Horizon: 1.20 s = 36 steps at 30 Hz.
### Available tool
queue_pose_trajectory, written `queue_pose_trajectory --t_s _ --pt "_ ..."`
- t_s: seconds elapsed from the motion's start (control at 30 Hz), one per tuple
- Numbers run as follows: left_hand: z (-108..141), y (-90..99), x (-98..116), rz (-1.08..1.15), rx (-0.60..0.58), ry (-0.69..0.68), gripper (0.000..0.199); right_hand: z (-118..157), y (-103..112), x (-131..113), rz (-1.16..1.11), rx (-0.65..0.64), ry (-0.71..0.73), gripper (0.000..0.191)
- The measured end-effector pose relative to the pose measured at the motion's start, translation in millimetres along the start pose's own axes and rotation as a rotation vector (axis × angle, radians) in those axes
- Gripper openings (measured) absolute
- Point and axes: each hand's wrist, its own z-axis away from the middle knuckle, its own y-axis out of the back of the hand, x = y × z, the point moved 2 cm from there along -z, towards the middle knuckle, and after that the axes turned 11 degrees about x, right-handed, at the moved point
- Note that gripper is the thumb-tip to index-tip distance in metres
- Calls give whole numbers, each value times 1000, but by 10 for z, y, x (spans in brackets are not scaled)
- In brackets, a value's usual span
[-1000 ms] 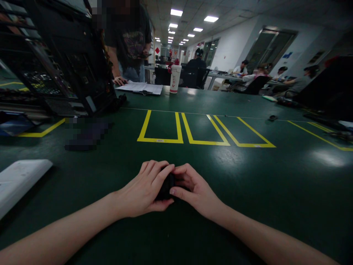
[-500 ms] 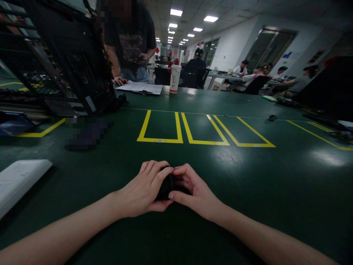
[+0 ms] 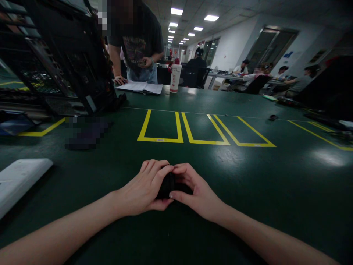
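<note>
A black cylindrical object (image 3: 166,186) with a rim at its right end sits low over the green table, between my hands. My left hand (image 3: 147,187) is wrapped over its left side, thumb below and fingers above, covering much of it. From the right, my right hand (image 3: 194,189) grips the rim with thumb and fingertips. Its palm stands off from the object, leaving a dark gap. The object's exact kind is hard to make out in the dim light.
Yellow tape outlines (image 3: 160,140) mark the green table (image 3: 248,191) ahead. A white box-like item (image 3: 22,176) lies left, below an open black computer case (image 3: 74,62). A white cup (image 3: 175,78) and clipboard (image 3: 142,87) stand near a person (image 3: 136,48). A small black round piece (image 3: 273,117) lies right.
My hands keep nearly the same grip on the black cylindrical object, with only a slight shift of the right fingers. The person across the table has moved a little to the right.
</note>
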Motion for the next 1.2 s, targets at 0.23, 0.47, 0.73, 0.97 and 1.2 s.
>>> queue_pose_trajectory --t_s 0.23,0.47,0.73,0.97,1.2 --pt "-2 -10 -10 10 8 -9 68 -9 0 33 -78 7 -20 27" --pt "-2 -5 -8 5 -13 14 71 1 -4 -8 5 35 -59 35" --pt "13 -20 -18 4 11 5 70 -2 -8 14 -34 -8 11 35" --pt "-3 -8 -5 4 5 21 70 -15 -21 15 -66 16 -71 29" --pt "6 -24 -17 -9 8 21 69 6 -21 31 -43 -5 -37 32"
